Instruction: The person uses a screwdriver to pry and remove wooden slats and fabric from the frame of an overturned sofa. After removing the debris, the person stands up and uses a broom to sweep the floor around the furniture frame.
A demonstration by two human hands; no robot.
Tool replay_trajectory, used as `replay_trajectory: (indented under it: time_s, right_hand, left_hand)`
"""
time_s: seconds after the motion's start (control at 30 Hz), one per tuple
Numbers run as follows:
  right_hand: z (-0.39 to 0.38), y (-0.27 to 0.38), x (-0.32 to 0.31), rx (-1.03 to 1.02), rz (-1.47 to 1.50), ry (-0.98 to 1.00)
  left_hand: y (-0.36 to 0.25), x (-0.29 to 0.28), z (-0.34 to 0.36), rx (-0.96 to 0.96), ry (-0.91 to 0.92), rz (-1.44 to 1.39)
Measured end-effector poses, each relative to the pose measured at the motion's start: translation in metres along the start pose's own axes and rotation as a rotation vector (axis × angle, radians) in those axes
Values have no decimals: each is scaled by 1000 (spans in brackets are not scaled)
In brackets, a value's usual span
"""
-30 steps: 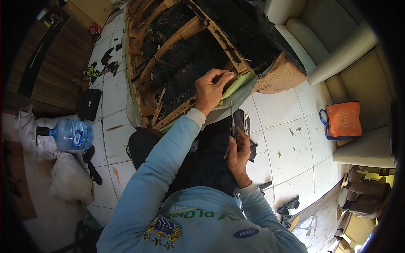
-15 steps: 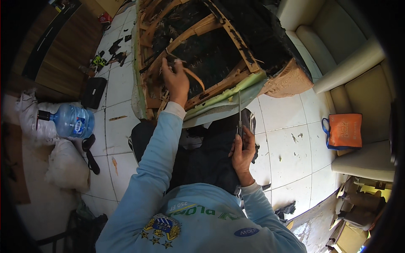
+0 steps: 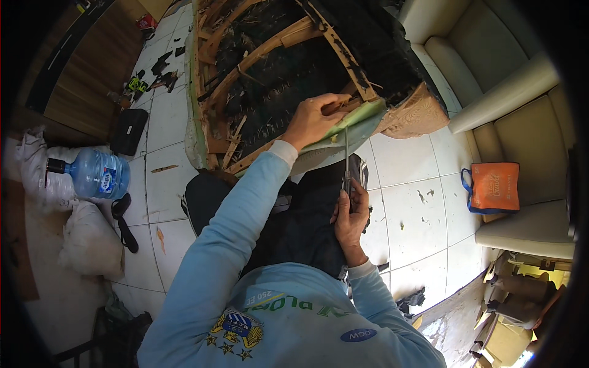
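An upturned furniture frame with bare wooden slats and dark cloth inside lies in front of me. My left hand is at its near rail, close to the right corner, with fingers curled over the wood. Pale green foam and a loose grey-green cover run along that edge. In my right hand is a screwdriver, closed in by the fingers and thumb. Its long metal shaft points up toward the foam edge; the fingers hide part of the handle.
A blue water bottle lies on its side at left, by white sacks and a black case. Dark scraps litter the tiles. Beige sofas and an orange bag stand at right.
My left hand has moved right and nearer, from over the frame's left side to its near rail. The curved wood strip by it is gone from there. My right hand keeps the screwdriver.
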State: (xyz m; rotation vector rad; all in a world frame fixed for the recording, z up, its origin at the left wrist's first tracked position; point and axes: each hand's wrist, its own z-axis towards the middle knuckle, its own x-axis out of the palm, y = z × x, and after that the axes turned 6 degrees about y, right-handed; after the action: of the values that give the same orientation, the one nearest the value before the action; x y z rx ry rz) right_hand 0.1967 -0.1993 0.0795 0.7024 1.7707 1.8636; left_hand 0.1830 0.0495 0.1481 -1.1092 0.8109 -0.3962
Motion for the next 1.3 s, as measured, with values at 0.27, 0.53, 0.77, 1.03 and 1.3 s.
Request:
replay_trajectory:
  time_s: [0.27,0.53,0.77,1.03,1.3]
  right_hand:
    - [0,-3,-2,17,-27,4]
    - [-4,0,-2,4,-41,7]
    - [1,2,-6,3,-39,52]
    - [7,-3,4,-17,48,-20]
    - [7,-2,-1,5,-16,12]
  left_hand:
    - [11,23,0,233,-285,-45]
    - [33,-10,18,-224,-902,-944]
    - [90,-100,-14,-289,-1082,-586]
    - [132,-235,-99,-499,-1020,1022]
    - [61,-79,-72,-98,-240,231]
